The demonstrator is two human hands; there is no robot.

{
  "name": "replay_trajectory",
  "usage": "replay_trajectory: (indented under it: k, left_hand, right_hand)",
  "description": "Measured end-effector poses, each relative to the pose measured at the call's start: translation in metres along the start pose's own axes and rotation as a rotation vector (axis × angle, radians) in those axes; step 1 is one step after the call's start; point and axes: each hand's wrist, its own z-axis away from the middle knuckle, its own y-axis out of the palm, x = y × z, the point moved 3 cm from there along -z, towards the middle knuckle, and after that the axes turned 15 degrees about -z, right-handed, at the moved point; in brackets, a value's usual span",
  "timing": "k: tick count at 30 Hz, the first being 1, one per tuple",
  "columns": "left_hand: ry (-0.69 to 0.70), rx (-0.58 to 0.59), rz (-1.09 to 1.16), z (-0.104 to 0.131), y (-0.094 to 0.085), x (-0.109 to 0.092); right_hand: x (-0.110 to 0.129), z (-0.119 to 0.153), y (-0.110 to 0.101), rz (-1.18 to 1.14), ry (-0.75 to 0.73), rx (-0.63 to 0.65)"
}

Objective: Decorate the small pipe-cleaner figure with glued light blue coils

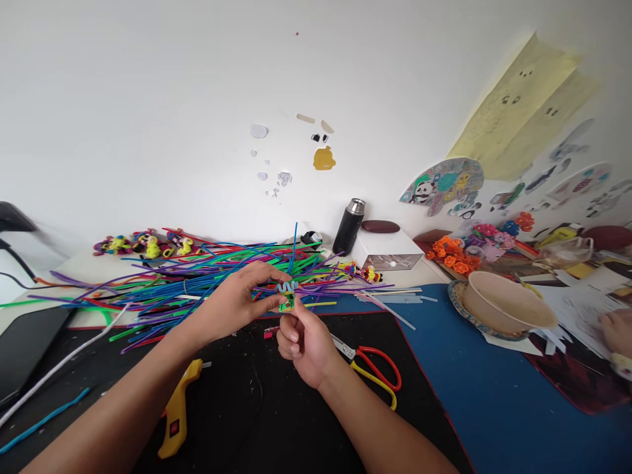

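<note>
Both hands meet over the near edge of the pipe cleaner pile. My left hand (244, 296) pinches a small pipe-cleaner piece (286, 304) from the left side. It is green with a bit of red, and a light blue coil (287, 287) tops it. My right hand (306, 342) is closed on the same piece from below, its thumb against the right side. A blue stem (295, 243) rises straight above the coil; whether it belongs to the piece I cannot tell. The fingers hide part of the piece.
A yellow glue gun (178, 411) lies left on the black mat (237, 421). Red-and-yellow-handled pliers (368, 365) rest by my right wrist. Behind are loose pipe cleaners (197, 283), a black thermos (349, 227) and a white box (390, 247). At right stand a bowl (508, 303) and another person's hand (617, 329).
</note>
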Motion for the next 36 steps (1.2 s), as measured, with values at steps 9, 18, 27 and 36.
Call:
replay_trajectory:
  k: [9,18,27,36]
  left_hand:
    - [-0.008,0.016,-0.009,0.0005,-0.0020,0.0003]
    - [-0.004,-0.006,-0.026,0.0002,-0.0027,0.0007]
    - [0.007,0.015,-0.023,-0.0004,-0.0018,-0.0003]
    - [0.027,0.002,-0.032,-0.0005,-0.0018,-0.0014]
  right_hand:
    - [-0.0019,-0.0012,-0.0028,-0.004,-0.011,0.025]
    - [-0.0022,-0.0012,-0.0030,-0.003,0.000,0.027]
    - [-0.0032,0.0001,-0.0023,0.008,-0.002,0.023]
    - [-0.0017,-0.0001,-0.0008,0.007,-0.026,0.024]
